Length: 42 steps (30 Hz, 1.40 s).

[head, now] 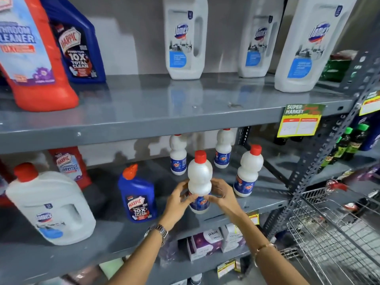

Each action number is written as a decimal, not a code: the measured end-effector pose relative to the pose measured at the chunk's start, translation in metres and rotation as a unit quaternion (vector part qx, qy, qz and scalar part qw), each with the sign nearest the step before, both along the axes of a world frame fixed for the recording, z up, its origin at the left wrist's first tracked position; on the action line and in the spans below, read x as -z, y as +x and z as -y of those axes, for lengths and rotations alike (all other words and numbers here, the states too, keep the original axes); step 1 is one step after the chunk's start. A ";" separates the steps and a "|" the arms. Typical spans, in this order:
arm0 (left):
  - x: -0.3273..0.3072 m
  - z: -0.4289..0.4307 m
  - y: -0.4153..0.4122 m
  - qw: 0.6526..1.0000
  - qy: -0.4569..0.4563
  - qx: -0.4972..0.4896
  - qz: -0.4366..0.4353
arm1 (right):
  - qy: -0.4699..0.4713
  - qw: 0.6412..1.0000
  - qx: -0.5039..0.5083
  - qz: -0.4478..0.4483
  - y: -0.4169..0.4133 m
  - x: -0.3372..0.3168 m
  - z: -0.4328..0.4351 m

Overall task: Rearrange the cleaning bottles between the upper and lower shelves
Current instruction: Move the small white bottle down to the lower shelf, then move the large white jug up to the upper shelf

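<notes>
Both of my hands hold one small white bottle with a red cap point(199, 177) upright at the front of the lower shelf point(115, 241); I cannot tell whether it rests on the shelf. My left hand point(181, 199) grips its left side and my right hand point(221, 193) its right side, around the blue label. Three more small white bottles stand behind it: one point(178, 157), another point(223, 150) and a third point(247, 171). A blue Harpic bottle point(138, 195) and a white Domex jug point(52, 204) stand to the left. The upper shelf point(144, 112) carries three white Domex jugs point(185, 38).
A red bathroom cleaner bottle point(35, 56) and a blue Harpic bottle point(77, 44) stand on the upper shelf at left. A wire shopping cart point(337, 235) is at the lower right. A price tag point(300, 120) hangs from the upper shelf's edge. Boxes point(205, 243) sit on the shelf below.
</notes>
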<state>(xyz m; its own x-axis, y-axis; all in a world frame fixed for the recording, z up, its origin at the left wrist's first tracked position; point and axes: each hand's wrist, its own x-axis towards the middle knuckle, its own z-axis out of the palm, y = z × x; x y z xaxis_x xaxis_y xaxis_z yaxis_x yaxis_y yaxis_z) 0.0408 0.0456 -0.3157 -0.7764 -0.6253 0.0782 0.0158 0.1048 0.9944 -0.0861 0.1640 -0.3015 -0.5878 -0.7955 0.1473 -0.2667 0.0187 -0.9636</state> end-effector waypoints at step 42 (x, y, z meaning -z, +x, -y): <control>-0.010 0.025 0.172 0.880 -0.132 -0.405 -0.212 | -0.216 0.964 0.111 -0.109 0.203 0.009 0.089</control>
<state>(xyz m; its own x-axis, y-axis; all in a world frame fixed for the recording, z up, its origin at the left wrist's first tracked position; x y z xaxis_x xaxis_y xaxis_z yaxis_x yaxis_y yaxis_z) 0.2128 0.0209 -0.3055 0.0484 -0.8765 0.4790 0.1929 0.4788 0.8565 0.1174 0.0752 -0.3109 -0.6539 -0.4912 0.5754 -0.4992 -0.2913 -0.8161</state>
